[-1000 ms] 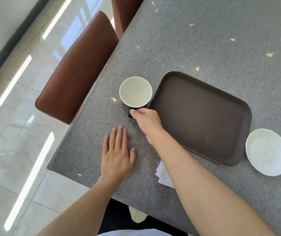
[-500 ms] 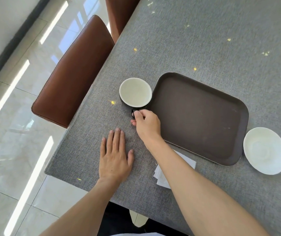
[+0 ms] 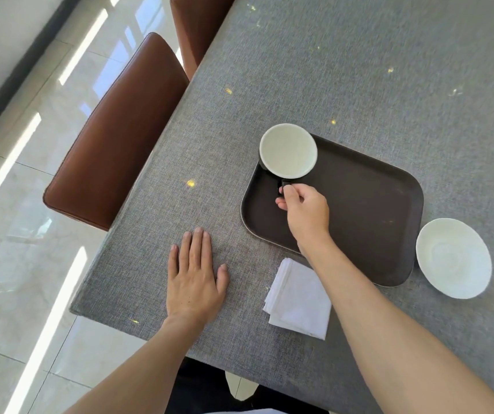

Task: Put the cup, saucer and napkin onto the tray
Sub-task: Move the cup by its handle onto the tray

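My right hand (image 3: pixel 307 212) grips the dark handle of the cup (image 3: pixel 288 150), which has a white inside and a dark outside. The cup is over the far left corner of the dark brown tray (image 3: pixel 368 210); whether it rests on the tray I cannot tell. A white saucer (image 3: pixel 453 257) lies on the table just right of the tray. A folded white napkin (image 3: pixel 298 298) lies on the table in front of the tray, beside my right forearm. My left hand (image 3: pixel 195 276) lies flat on the grey table, fingers apart, holding nothing.
The grey cloth-covered table (image 3: pixel 344 70) has its left edge and near corner close to my left hand. Two brown leather chairs (image 3: pixel 120 135) stand along the left side over a glossy tiled floor.
My right hand closed on the cup's handle and carried the cup right, from the table beside the tray to over the tray's left corner. The napkin now shows fully. My left hand stayed put.
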